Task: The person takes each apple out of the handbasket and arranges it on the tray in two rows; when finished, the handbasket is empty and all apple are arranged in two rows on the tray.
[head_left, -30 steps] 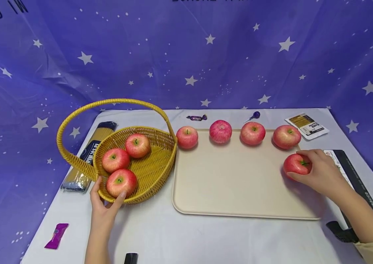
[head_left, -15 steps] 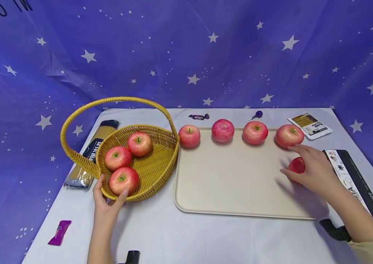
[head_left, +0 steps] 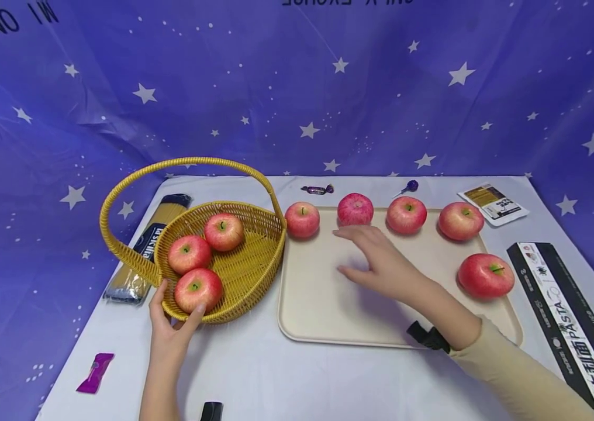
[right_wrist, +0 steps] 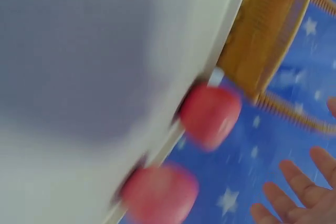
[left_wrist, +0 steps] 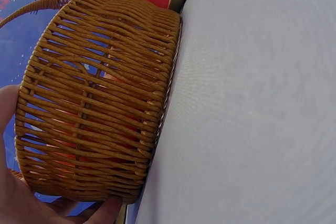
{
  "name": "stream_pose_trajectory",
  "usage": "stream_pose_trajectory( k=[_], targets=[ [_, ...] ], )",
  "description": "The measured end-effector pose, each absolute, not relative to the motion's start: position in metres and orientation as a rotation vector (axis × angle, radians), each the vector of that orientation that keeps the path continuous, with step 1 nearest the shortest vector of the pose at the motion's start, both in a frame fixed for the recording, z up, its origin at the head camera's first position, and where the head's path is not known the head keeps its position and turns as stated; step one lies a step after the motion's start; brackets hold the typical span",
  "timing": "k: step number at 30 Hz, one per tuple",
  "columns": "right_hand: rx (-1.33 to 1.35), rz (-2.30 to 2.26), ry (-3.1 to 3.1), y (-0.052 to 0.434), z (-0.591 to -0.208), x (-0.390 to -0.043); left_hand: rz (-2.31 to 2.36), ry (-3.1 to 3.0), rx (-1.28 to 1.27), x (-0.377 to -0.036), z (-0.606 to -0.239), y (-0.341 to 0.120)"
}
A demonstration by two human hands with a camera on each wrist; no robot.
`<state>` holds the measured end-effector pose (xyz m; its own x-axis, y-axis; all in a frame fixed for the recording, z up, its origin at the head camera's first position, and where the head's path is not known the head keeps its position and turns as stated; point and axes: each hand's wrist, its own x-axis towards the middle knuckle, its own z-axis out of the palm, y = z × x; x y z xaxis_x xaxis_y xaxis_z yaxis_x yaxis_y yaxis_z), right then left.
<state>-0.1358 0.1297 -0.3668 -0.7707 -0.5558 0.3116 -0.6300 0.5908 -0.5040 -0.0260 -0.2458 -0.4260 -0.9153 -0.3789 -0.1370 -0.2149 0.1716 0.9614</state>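
Observation:
My left hand (head_left: 168, 339) holds the near left rim of a yellow wicker basket (head_left: 247, 266), thumb at the rim and fingers around its side. In the left wrist view the fingers reach round the woven wall (left_wrist: 94, 103). Inside the basket lie three red apples (head_left: 198, 289) on its left side. My right hand (head_left: 383, 266) hovers over the beige tray (head_left: 323, 310), fingers spread, holding nothing. One red apple (head_left: 486, 275) sits at the tray's right side, behind that hand. Several more apples (head_left: 406, 214) stand in a row along the tray's back edge.
A pasta packet (head_left: 131, 275) lies behind the basket's left side. A long pasta box (head_left: 565, 321) and a pouch (head_left: 493, 203) lie to the right. A wrapped candy (head_left: 318, 189) and a lollipop (head_left: 411, 186) lie at the back, a purple wrapper (head_left: 95, 372) at front left.
My right hand has let go of the apple at the tray's right side and moved left over the tray's middle. The left hand stays on the basket.

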Motion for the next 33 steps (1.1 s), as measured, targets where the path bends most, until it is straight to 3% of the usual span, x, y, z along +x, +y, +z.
stream_pose_trajectory(
  k=[12,24,33],
  targets=[
    [1.351,1.001,-2.712,0.001,-0.369,-0.14,-1.865,-2.286,0.576,-0.024,-0.428,-0.246],
    [1.499,0.59,-2.958,-0.084,-0.378,-0.142,-1.843,-2.298,0.585,-0.025,-0.428,-0.247],
    [1.551,0.588,-3.002,-0.117,-0.387,-0.142,-1.872,-2.266,0.557,-0.025,-0.428,-0.246]
  ],
)
